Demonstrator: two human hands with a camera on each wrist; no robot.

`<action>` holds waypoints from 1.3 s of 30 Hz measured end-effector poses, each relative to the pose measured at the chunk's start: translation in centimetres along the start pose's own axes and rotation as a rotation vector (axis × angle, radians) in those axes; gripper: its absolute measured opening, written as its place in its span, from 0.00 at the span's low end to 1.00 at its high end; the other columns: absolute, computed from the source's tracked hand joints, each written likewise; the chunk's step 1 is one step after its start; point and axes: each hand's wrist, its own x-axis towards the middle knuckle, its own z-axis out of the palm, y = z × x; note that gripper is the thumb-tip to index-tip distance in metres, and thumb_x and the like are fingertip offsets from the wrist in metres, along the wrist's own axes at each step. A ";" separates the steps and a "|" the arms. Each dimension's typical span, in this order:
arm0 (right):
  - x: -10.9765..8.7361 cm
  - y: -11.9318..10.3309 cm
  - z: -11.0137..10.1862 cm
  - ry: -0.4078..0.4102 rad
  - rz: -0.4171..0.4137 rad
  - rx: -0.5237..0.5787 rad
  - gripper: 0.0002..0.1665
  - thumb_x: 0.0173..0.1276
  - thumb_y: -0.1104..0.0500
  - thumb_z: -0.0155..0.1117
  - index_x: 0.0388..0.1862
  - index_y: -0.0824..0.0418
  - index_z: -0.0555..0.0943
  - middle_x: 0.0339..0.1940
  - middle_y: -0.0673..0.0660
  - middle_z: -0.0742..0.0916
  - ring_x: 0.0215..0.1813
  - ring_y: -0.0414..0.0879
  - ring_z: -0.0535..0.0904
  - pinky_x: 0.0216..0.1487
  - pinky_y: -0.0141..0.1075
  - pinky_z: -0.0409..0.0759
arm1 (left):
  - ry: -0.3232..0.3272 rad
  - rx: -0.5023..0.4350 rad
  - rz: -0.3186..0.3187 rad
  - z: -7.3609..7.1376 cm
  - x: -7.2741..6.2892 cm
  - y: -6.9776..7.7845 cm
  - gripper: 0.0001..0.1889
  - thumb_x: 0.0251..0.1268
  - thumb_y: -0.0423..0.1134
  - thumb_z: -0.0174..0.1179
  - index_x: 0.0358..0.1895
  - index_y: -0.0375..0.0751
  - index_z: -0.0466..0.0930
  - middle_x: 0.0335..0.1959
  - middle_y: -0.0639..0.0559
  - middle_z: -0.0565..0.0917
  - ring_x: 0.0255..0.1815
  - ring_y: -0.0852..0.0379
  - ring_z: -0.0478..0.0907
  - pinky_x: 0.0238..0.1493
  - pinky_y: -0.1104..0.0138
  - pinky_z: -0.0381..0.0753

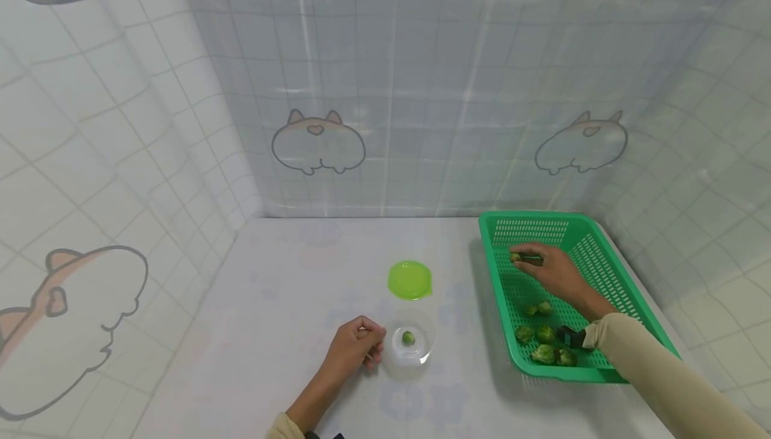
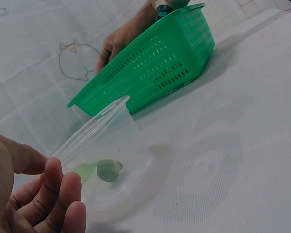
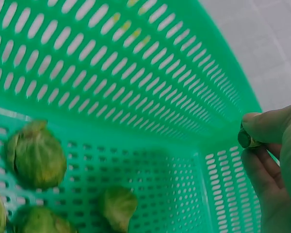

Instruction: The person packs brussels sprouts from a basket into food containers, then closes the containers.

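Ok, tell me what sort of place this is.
Likely a small makeshift work booth: creased sheets printed with tile lines and cartoon animals line three sides of a white tabletop, where a green basket holds what look like Brussels sprouts.

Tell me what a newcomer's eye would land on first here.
Probably the bright green slotted basket at the right of the table, where the right hand pinches a Brussels sprout. Next, the clear plastic bowl near the table's middle, with one sprout inside and the left hand at its rim. Behind, cartoon corgi rumps dot the backdrop.
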 end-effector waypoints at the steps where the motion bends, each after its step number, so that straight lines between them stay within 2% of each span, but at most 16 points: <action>1: 0.0 -0.2 0.0 0.001 -0.010 0.004 0.21 0.74 0.54 0.64 0.64 0.54 0.79 0.63 0.60 0.82 0.62 0.62 0.79 0.55 0.53 0.82 | 0.000 -0.001 0.001 0.0 -0.2 0.3 0.09 0.72 0.36 0.60 0.42 0.30 0.77 0.23 0.49 0.82 0.22 0.56 0.79 0.23 0.66 0.80; 7: -0.2 -1.9 0.0 0.008 -0.026 0.025 0.21 0.74 0.50 0.64 0.63 0.48 0.80 0.62 0.55 0.83 0.60 0.56 0.81 0.54 0.50 0.83 | 0.006 -0.009 0.002 0.3 -1.1 1.7 0.09 0.72 0.35 0.60 0.41 0.30 0.77 0.23 0.50 0.82 0.22 0.56 0.79 0.23 0.66 0.81; 10: -0.3 -3.2 0.1 -0.007 -0.020 0.044 0.21 0.73 0.50 0.65 0.63 0.48 0.80 0.61 0.54 0.84 0.60 0.55 0.82 0.54 0.50 0.83 | 0.008 -0.005 -0.002 0.3 -0.8 1.3 0.09 0.72 0.36 0.60 0.41 0.30 0.77 0.23 0.50 0.82 0.22 0.56 0.79 0.23 0.66 0.81; 17: -0.2 -5.7 1.3 -0.056 -0.054 0.103 0.22 0.74 0.53 0.65 0.64 0.54 0.80 0.64 0.57 0.82 0.62 0.57 0.81 0.56 0.46 0.83 | 0.008 -0.009 -0.016 0.1 0.0 0.0 0.09 0.72 0.36 0.60 0.41 0.31 0.77 0.23 0.51 0.82 0.21 0.57 0.78 0.23 0.67 0.79; 24: -0.1 -7.4 2.8 -0.090 -0.082 0.165 0.19 0.71 0.53 0.68 0.60 0.49 0.82 0.62 0.54 0.83 0.63 0.54 0.80 0.54 0.39 0.83 | 0.009 -0.017 -0.007 0.2 -0.8 1.1 0.09 0.71 0.36 0.60 0.41 0.31 0.77 0.23 0.50 0.82 0.21 0.57 0.78 0.23 0.67 0.79; 31: 0.1 -9.3 4.3 -0.119 -0.056 0.216 0.17 0.69 0.58 0.70 0.56 0.48 0.84 0.57 0.52 0.85 0.57 0.49 0.84 0.52 0.35 0.84 | 0.009 -0.026 -0.006 0.2 -1.3 1.8 0.09 0.71 0.36 0.60 0.41 0.31 0.77 0.24 0.49 0.83 0.21 0.57 0.78 0.24 0.67 0.80; 34: 0.1 -10.1 4.9 -0.144 -0.060 0.230 0.17 0.68 0.60 0.71 0.55 0.48 0.85 0.56 0.52 0.86 0.57 0.48 0.84 0.52 0.35 0.84 | 0.008 -0.021 -0.006 0.1 -1.0 1.3 0.09 0.71 0.36 0.60 0.41 0.31 0.77 0.24 0.48 0.83 0.21 0.57 0.78 0.23 0.67 0.80; 39: 0.0 -11.1 5.9 -0.183 -0.066 0.267 0.17 0.68 0.61 0.70 0.54 0.48 0.85 0.55 0.53 0.86 0.56 0.48 0.84 0.51 0.34 0.84 | 0.005 -0.021 -0.003 0.0 0.2 -0.8 0.10 0.71 0.39 0.62 0.42 0.33 0.77 0.25 0.48 0.84 0.21 0.57 0.78 0.23 0.68 0.79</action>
